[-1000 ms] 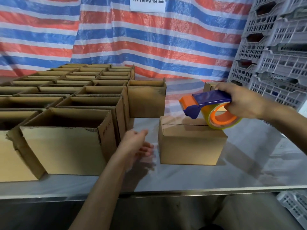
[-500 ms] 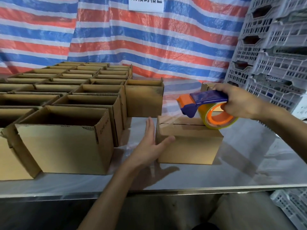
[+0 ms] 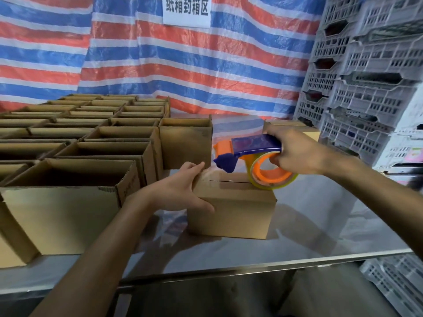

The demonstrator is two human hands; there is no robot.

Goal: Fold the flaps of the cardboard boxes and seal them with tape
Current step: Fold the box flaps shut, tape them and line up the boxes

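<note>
A small closed cardboard box (image 3: pixel 238 213) sits on the steel table (image 3: pixel 320 229), its top flaps folded with a slit between them. My left hand (image 3: pixel 183 191) grips the box's left end, fingers over the top edge and thumb on the front face. My right hand (image 3: pixel 295 154) holds a blue and orange tape dispenser (image 3: pixel 251 161) by its handle. The dispenser's tape roll rests on the right part of the box top, over the seam.
Several open-topped cardboard boxes (image 3: pixel 75 202) stand in rows across the left of the table. One more open box (image 3: pixel 185 143) stands just behind the closed one. Grey plastic crates (image 3: pixel 366 83) are stacked at the right. A striped tarp hangs behind.
My left hand has moved right from beside the box and taken hold of its left end. The dispenser has come down onto the box top.
</note>
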